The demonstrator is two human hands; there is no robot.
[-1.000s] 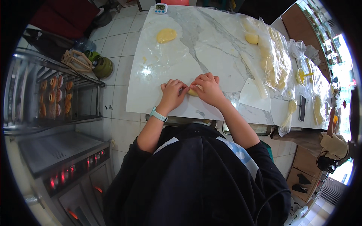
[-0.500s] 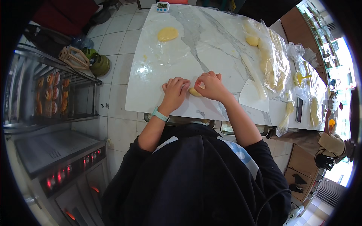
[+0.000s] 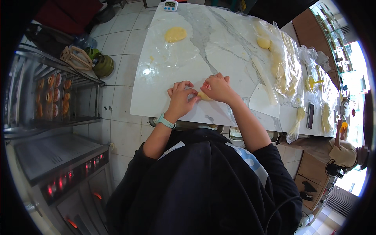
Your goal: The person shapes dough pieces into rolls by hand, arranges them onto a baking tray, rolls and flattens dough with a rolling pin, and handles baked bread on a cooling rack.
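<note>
Dough work at the white marble counter (image 3: 235, 58), and both hands are down on one small pale yellow lump of dough (image 3: 204, 96) near the counter's front edge. Left hand (image 3: 181, 96) sits with fingers curled, tips pressing into the lump's left side; a teal wristband (image 3: 166, 121) rides the wrist. Right hand (image 3: 217, 87) is cupped over the lump from the other side, fingers bent and closed onto it, so the two hands meet around the dough with almost all of it hidden between them. Far across the counter lies a flat round yellow disc of dough (image 3: 175, 34) on a clear plastic sheet (image 3: 172, 55), well apart from the hands. A small white digital timer (image 3: 170, 5) stands at the far edge. To the right, a white plastic scraper (image 3: 264, 102) lies flat near the right forearm, a pale stick-like roller (image 3: 264, 80) just beyond it, and more yellow dough pieces under clear plastic wrap (image 3: 282, 66) run along that side. Off to the left, a wire rack of browned pastries (image 3: 53, 98) stands beside the counter
</note>
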